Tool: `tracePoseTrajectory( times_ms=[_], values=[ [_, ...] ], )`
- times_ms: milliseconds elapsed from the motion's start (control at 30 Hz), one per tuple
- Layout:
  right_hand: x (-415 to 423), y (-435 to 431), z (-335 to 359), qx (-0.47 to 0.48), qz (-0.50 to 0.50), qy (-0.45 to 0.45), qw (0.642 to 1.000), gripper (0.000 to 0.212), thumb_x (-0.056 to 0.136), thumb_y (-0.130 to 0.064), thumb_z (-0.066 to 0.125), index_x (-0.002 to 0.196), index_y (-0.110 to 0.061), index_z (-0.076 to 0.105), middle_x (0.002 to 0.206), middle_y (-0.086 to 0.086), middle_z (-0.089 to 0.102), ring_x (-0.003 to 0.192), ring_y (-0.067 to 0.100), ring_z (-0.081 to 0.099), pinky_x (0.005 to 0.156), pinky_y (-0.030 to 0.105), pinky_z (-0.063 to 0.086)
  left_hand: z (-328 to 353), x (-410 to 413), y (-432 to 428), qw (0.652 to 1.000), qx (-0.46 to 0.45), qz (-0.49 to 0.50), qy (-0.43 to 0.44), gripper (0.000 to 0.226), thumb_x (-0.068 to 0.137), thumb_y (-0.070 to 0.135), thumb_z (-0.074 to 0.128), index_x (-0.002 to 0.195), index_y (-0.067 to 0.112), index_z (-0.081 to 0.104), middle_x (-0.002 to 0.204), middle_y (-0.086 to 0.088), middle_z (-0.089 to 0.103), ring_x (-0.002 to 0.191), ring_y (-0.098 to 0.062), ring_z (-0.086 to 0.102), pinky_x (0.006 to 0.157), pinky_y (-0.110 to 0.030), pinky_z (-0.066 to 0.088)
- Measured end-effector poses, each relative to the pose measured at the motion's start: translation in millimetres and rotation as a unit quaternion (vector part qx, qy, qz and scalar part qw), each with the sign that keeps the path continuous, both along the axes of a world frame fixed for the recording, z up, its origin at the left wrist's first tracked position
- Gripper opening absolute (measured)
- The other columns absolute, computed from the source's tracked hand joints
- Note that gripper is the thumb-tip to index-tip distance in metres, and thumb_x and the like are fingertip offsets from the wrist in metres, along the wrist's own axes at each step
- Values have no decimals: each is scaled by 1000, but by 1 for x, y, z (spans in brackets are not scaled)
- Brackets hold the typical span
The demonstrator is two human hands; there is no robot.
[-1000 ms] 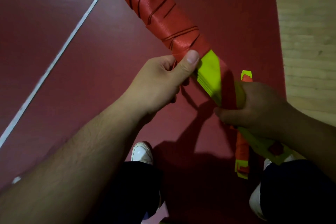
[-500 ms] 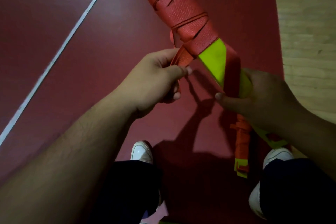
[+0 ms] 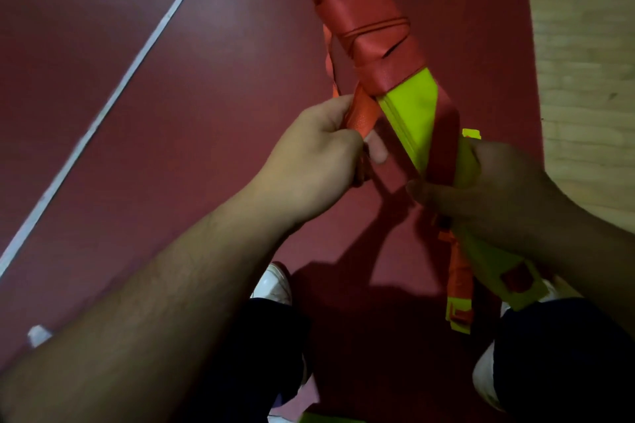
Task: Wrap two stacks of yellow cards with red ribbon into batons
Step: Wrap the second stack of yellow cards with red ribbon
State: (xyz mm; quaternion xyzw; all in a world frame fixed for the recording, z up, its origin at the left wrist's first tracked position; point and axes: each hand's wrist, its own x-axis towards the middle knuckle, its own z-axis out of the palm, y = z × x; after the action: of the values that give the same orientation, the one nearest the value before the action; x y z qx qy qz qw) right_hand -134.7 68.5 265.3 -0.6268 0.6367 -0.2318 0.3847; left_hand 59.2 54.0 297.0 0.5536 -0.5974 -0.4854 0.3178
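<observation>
Your left hand (image 3: 319,148) pinches the loose red ribbon (image 3: 362,110) at centre frame, while your right hand (image 3: 498,192), fingers closed, grips the yellow card stack (image 3: 412,113) below its wrapped upper part. The ribbon looks soft and slippery, so keep your pinch close to the stack.

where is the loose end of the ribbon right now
In the head view the loose ribbon is pinched in the left hand, just left of the bare yellow cards and below the wrapped part; the right hand grips the stack lower down.
</observation>
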Motion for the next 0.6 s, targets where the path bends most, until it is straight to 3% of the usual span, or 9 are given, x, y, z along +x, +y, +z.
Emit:
tracePoseTrajectory(
  times_ms=[67,133,267,333,433,533,600],
  values=[
    [1,1,-1,26,9,-16,999,24,74,-34,81,80,-14,69,60,-1,71,48,6,65,51,22,48,-1,-1,0,1000,-11,12,-12,31,70,-10,35,68,11,58,68,-11,60,54,-19,50,51,-24,37],
    [1,2,-2,36,19,-7,999,26,76,-34,80,80,-11,69,59,-4,70,48,4,63,46,14,42,-2,-1,1,999,-14,19,-45,29,71,-5,37,68,14,59,66,-6,62,53,-16,51,53,-25,39],
    [5,6,-4,53,23,-31,998,23,76,-32,81,78,-13,67,61,1,71,46,9,65,44,14,41,-3,-3,3,993,-27,20,-111,16,73,24,49,72,13,61,63,2,63,61,-21,59,66,-44,53],
    [8,9,-7,37,12,-8,999,27,72,-39,82,75,-21,63,60,-2,69,47,5,62,47,21,43,-4,-8,6,990,-41,34,-133,34,85,40,56,77,9,63,66,-4,66,63,-23,63,67,-47,54],
    [10,13,-9,-2,20,77,997,41,64,-57,80,78,-28,54,62,-8,59,57,4,55,53,28,33,-4,-15,10,982,-52,92,-155,57,92,59,55,75,5,64,64,-11,65,60,-25,63,64,-45,52],
    [11,15,-1,-4,51,122,991,63,53,-72,71,96,-29,55,75,-11,58,69,15,54,65,34,38,-7,-18,10,977,-64,131,-157,59,91,61,56,69,6,62,55,-6,61,56,-23,61,62,-42,48],
    [11,14,6,-18,64,144,987,68,55,-69,73,106,-26,55,79,-8,57,79,25,58,72,39,45,-12,-16,9,984,-49,140,-95,55,91,57,61,61,12,57,52,0,55,50,-21,53,57,-40,44]
  ],
)
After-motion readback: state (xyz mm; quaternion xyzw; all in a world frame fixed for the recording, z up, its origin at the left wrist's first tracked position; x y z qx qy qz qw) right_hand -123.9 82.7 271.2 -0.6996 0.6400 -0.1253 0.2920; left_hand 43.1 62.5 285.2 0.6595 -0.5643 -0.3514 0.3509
